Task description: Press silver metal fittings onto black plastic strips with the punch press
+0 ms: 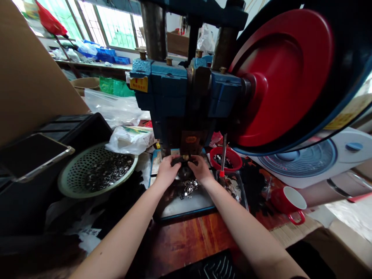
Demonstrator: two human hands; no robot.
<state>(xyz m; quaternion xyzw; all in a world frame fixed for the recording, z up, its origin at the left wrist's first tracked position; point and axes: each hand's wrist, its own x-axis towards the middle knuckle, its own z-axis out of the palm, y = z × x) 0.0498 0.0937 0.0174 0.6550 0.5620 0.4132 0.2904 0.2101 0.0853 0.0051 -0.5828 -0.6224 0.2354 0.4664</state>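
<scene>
A blue press machine (168, 89) with a large red wheel (290, 77) stands in front of me. Under its ram, my left hand (169, 169) and my right hand (200, 168) pinch the two ends of a dark strip (183, 159), one from each side. The strip lies across the tool at the press's base, and its exact shape is hard to make out. Small shiny metal pieces (190, 187) are heaped on the pale base plate (174, 207) just below my hands.
A green basket (68, 176) of small metal parts is at the left, beside a phone (35, 155). To the right are a red basket (238, 161), a clear tray (245, 193) of pieces, a red mug (281, 199) and a fan (334, 155).
</scene>
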